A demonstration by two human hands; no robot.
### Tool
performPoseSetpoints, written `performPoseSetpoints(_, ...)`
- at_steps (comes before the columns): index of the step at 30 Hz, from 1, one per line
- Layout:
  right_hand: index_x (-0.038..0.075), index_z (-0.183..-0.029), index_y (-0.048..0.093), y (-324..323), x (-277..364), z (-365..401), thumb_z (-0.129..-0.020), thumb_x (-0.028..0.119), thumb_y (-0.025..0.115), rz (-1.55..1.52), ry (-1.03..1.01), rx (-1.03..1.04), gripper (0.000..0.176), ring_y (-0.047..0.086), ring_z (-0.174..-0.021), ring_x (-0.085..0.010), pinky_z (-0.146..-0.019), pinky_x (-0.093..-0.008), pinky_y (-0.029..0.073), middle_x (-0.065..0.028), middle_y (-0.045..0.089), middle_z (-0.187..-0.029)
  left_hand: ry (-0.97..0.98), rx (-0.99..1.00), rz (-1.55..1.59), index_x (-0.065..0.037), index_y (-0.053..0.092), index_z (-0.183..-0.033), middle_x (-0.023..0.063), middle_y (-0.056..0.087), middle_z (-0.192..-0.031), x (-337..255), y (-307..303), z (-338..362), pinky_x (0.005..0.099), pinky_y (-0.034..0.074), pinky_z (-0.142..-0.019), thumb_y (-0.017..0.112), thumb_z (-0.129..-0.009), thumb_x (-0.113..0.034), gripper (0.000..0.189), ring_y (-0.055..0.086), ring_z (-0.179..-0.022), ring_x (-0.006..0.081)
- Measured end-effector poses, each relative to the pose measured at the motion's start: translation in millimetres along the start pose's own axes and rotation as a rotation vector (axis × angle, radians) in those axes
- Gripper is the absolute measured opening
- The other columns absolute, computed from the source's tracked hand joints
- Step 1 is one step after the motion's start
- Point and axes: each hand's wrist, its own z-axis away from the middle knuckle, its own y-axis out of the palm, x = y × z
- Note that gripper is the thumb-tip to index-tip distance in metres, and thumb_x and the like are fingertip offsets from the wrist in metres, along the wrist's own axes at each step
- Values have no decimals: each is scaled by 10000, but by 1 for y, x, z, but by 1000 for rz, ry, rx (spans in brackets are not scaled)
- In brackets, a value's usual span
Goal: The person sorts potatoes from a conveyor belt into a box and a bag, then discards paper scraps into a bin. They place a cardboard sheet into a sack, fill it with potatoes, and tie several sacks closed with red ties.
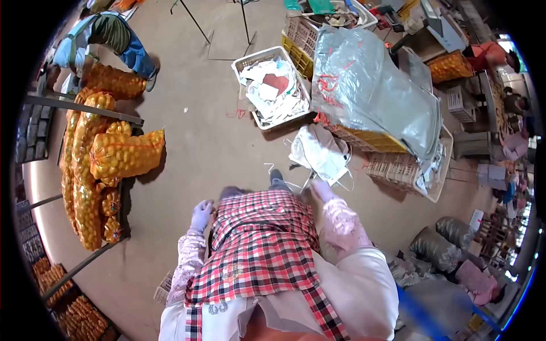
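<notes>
My left hand (pixel 201 216), in a pale lavender glove, hangs beside the red-and-black checked apron (pixel 253 250). Its fingers are curled in near the apron's edge, with nothing showing in them. On the other side, my gloved right hand (pixel 322 190) reaches forward and down, closed at the loose white straps of a white bag (pixel 319 152). The bag is crumpled, with thin strips trailing around it, just beyond the hand and in front of the stacked crates. One dark shoe (pixel 277 177) shows past the apron hem.
Filled yellow net sacks (pixel 128 154) are piled on the left, where a person in blue (pixel 128 48) bends over. Ahead stands a white crate (pixel 263 122) of white scraps. Grey plastic sheeting (pixel 369 85) covers crates at the right. Stuffed sacks (pixel 435 249) lie lower right.
</notes>
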Motion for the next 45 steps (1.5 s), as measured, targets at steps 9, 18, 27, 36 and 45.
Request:
performPoseSetpoints(9, 89, -681, 535, -15, 208, -166, -814, 203, 520, -554, -83, 87, 176, 406, -434, -73, -412, -214, 317, 23, 483, -594, 782, -260, -806, -97, 609, -974, 89, 606, -937, -96, -30, -161, 375, 463, -759, 541, -808, -154, 188, 575, -853, 284)
performPoseSetpoints(18, 63, -813, 594, -51, 279, -173, -821, 183, 564, -675, 454, -183, 124, 448, -472, -89, -414, -230, 362, 4, 510, -618, 942, 86, -990, -77, 582, -985, 106, 575, -959, -433, -18, -311, 437, 408, -839, 555, -776, -309, 313, 459, -1029, 288)
performPoseSetpoints(27, 50, -866, 624, -59, 285, -300, -805, 300, 578, -315, 322, -343, 261, 513, -567, -117, -529, -270, 409, -1, 583, -690, 1357, 400, -986, -151, 499, -592, 15, 484, -543, -344, 23, -405, 358, 425, -469, 563, -733, -222, 171, 523, -484, 195)
performPoseSetpoints(36, 117, -1076, 593, -128, 271, -510, -734, 329, 570, 166, 195, -499, 403, 376, -1195, -369, -998, -373, 313, -205, 367, -1318, 621, 583, -961, -89, 555, -771, 95, 595, -721, -267, 48, -430, 387, 439, -760, 542, -781, -274, 186, 581, -725, 275)
performPoseSetpoints(45, 16, -1039, 548, -79, 305, -464, -757, 219, 613, 13, -396, -415, 354, 532, -1002, -271, -763, -349, 471, -185, 494, -1171, 532, 592, -959, -84, 579, -854, 104, 607, -765, -277, 67, -427, 395, 435, -779, 526, -798, -272, 203, 584, -780, 276)
